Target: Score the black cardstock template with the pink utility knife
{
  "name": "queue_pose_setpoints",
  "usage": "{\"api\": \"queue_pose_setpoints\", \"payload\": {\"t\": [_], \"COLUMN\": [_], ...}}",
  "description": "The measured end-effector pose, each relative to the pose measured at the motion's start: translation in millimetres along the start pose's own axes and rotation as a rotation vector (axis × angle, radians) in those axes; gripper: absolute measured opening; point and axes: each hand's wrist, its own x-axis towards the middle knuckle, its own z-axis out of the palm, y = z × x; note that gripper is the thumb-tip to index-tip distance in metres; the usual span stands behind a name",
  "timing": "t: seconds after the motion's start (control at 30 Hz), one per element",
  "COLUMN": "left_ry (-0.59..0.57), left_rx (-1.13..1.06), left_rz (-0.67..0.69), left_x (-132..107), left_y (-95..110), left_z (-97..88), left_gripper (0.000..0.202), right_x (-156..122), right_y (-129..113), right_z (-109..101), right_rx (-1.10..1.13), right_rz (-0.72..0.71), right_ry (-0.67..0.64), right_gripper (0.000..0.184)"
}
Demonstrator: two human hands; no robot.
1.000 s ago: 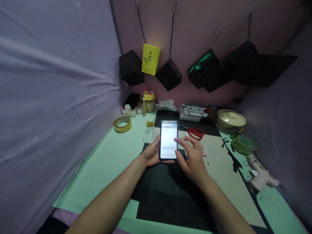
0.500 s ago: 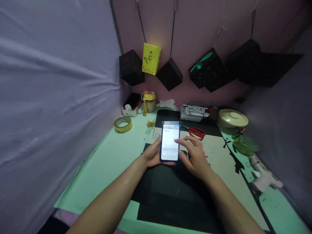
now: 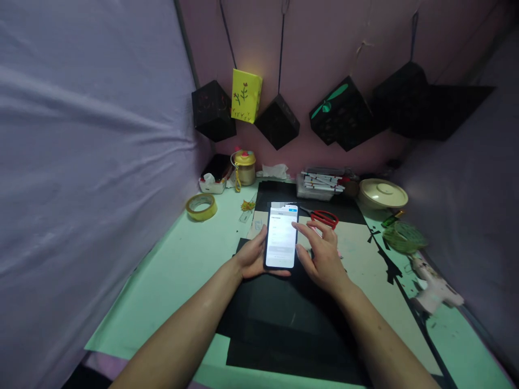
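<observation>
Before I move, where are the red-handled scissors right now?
In the head view, the red-handled scissors lie on the table just right of centre, beyond the right hand and nearer than the clear tray.

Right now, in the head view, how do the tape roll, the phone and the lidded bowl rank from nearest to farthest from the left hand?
1. The phone, held in the left hand.
2. The tape roll, to the hand's left.
3. The lidded bowl, far right, toward the back.
</observation>
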Motion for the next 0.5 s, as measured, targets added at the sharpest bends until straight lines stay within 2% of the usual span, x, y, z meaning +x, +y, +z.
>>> {"api": "queue_pose_setpoints", "payload": {"t": [0.37,0.5], "left_ry": [0.061,0.053], "left_rx": [0.024,0.017], "left_rz": [0.017,0.02], "left_x": [-0.3,-0.9], "left_y": [0.7,0.9], "left_z": [4.3,5.2], "left_gripper": [0.066,0.066], "right_x": [-7.1,-8.0], "right_y": [-1.0,-1.9], "right_z": [-0.9,-0.3], "right_rx": [0.027,0.013], "right_rz": [-0.021,-0.047], "right_ry": [0.062,0.033], "right_gripper": [0.038,0.038]}}
